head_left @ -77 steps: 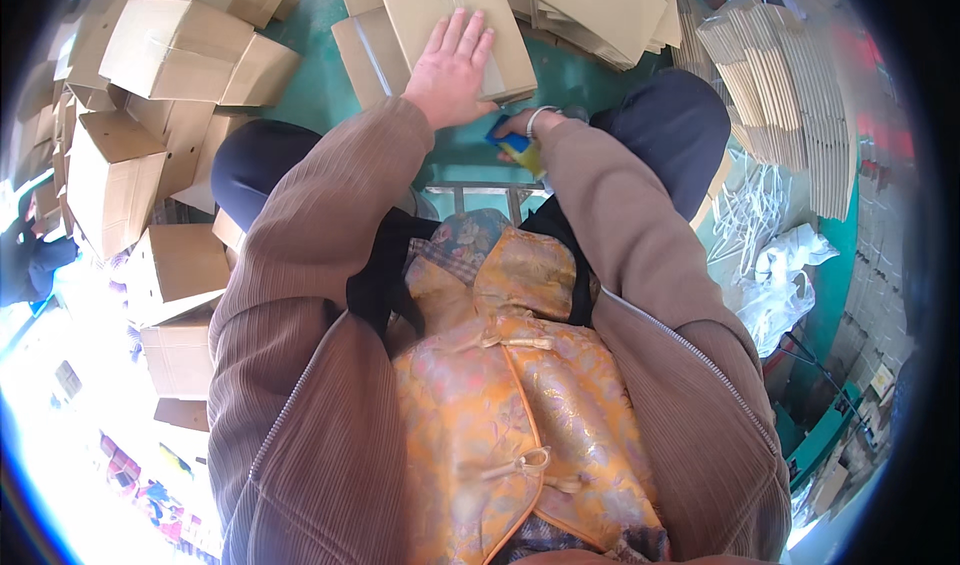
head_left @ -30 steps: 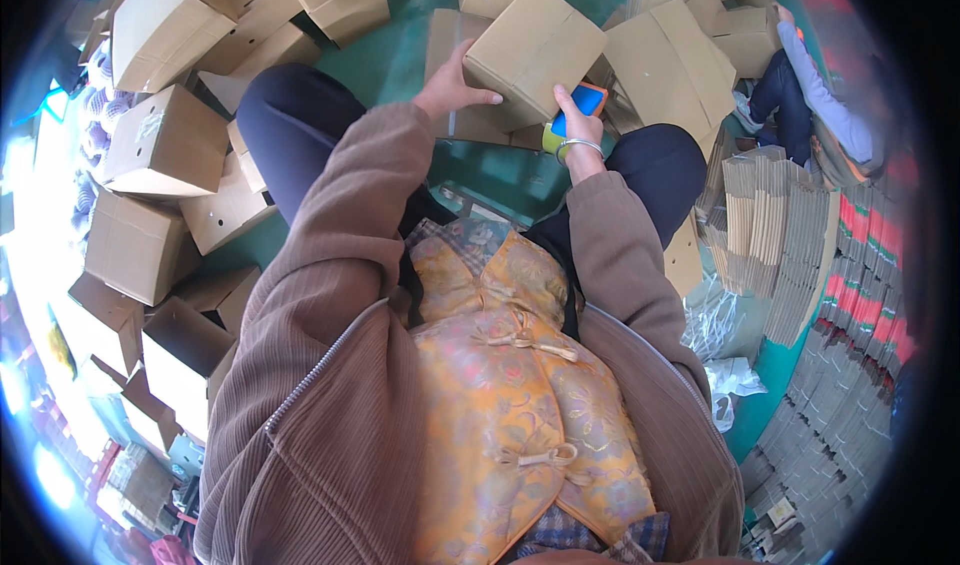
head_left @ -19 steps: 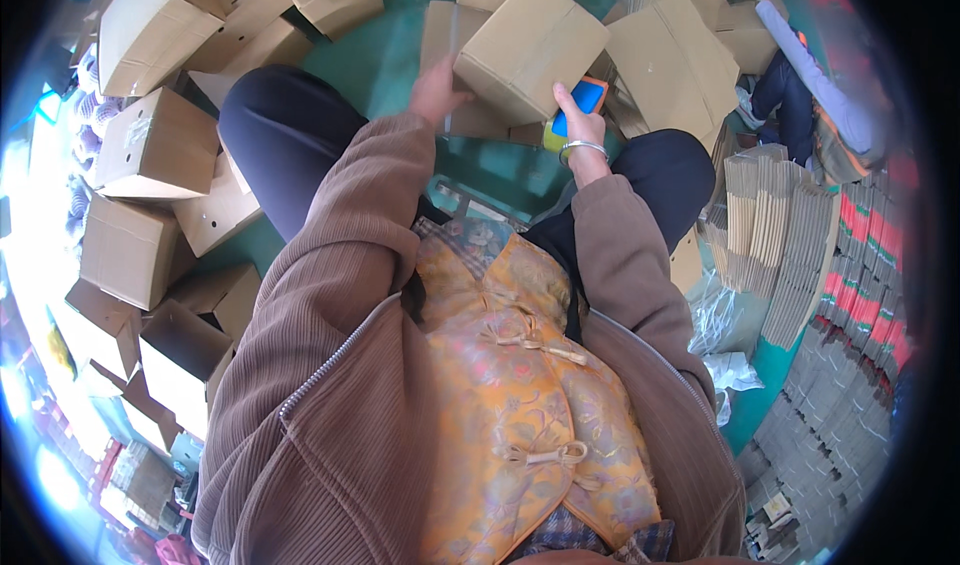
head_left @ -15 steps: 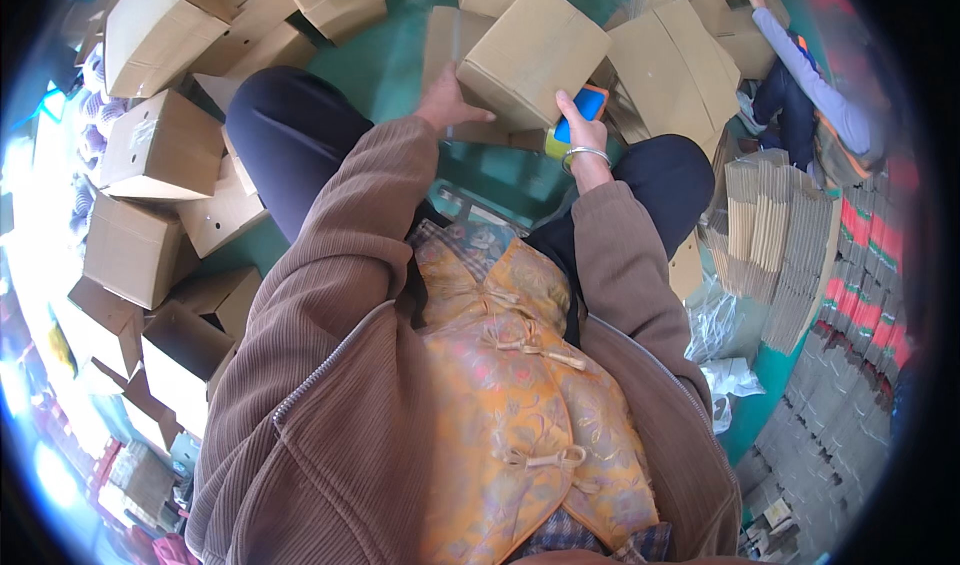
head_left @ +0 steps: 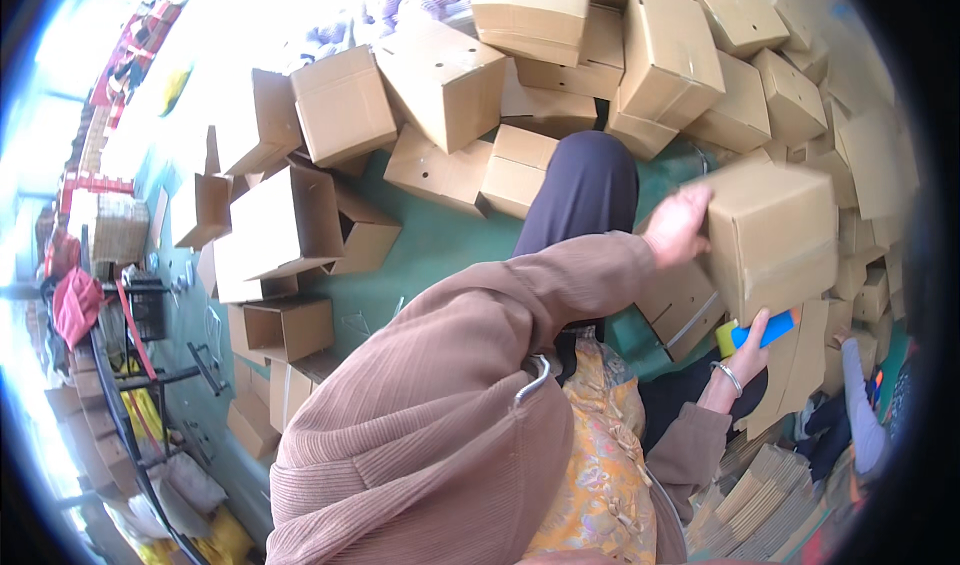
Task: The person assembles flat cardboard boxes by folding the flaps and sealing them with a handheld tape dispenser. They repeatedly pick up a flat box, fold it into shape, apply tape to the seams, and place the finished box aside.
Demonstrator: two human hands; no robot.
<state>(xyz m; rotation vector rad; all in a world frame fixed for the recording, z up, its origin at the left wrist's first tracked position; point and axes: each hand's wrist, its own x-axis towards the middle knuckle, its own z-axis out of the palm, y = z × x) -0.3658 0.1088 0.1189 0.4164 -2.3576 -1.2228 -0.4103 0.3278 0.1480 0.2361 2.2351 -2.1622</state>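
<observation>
A closed cardboard box (head_left: 785, 240) is up in front of me, slightly blurred. My left hand (head_left: 678, 227) is at its left edge, fingers bent against the cardboard. Below the box my right hand (head_left: 738, 363), with a metal bangle at the wrist, grips a small blue, orange and yellow-green handheld thing (head_left: 765, 329) whose kind I cannot make out. The right fingertips are close under the box's lower edge; whether they touch it is unclear. Another cardboard box (head_left: 680, 300) lies on the floor beneath my left forearm.
Many boxes, such as an open carton (head_left: 290, 227) and a closed carton (head_left: 668, 55), are piled left and ahead. Flattened cardboard (head_left: 760, 505) is stacked at lower right. A co-worker's sleeve (head_left: 862, 405) shows at far right. A dark metal frame (head_left: 135, 425) stands at far left.
My view has swung to the left, so more of the piled boxes show. The box and both hands now appear further right. My right hand still grips the blue and orange thing.
</observation>
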